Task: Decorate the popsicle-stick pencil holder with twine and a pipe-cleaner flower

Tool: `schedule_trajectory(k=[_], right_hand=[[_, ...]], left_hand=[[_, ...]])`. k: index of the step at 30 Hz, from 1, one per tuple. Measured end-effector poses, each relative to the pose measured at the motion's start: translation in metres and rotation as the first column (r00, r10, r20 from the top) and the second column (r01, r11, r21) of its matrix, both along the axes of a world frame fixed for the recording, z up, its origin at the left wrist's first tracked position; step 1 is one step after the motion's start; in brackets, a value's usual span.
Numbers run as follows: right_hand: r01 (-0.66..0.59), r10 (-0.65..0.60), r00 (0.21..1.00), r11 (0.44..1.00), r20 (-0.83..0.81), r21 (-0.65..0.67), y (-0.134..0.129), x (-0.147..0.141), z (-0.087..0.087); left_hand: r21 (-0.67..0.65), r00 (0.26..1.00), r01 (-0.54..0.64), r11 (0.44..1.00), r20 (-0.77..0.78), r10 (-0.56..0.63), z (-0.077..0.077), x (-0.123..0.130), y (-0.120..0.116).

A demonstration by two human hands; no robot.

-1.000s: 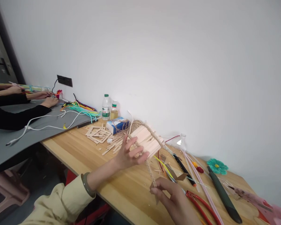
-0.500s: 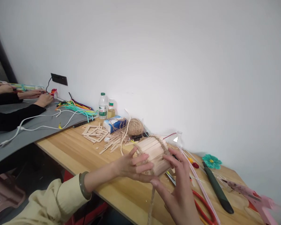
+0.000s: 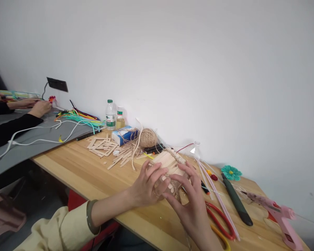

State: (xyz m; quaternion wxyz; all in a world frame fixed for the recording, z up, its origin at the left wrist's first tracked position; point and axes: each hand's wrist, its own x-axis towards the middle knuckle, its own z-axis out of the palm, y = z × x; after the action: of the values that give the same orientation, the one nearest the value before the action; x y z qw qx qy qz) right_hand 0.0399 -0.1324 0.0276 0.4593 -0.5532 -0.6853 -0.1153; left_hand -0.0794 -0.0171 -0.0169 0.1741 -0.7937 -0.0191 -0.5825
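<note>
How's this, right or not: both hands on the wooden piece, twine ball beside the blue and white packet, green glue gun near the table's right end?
Not quite: the glue gun is pink, not green, as the head view shows. The rest stands: left hand and right hand on the wooden piece, twine ball beside the packet.
</note>
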Motion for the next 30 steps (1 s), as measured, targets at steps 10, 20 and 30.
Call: schedule_trajectory(k=[10,20,30], right_hand=[[-0.178,0.165,0.970,0.982,-0.180,-0.057,-0.006,0.013,0.001],[-0.269,0.264,0.886,0.962,-0.381,0.040,-0.012,0.018,-0.008],[-0.308,0.308,0.849,0.949,-0.430,0.072,-0.014,0.016,-0.004]], left_hand=[[-0.137,0.998,0.032,0.990,0.062,-0.024,-0.008,-0.002,-0.026],[-0.299,0.971,0.236,0.924,0.092,-0.218,-0.009,-0.022,-0.030],[-0.604,0.789,0.608,0.516,0.386,-0.478,0.018,-0.027,-0.027]])
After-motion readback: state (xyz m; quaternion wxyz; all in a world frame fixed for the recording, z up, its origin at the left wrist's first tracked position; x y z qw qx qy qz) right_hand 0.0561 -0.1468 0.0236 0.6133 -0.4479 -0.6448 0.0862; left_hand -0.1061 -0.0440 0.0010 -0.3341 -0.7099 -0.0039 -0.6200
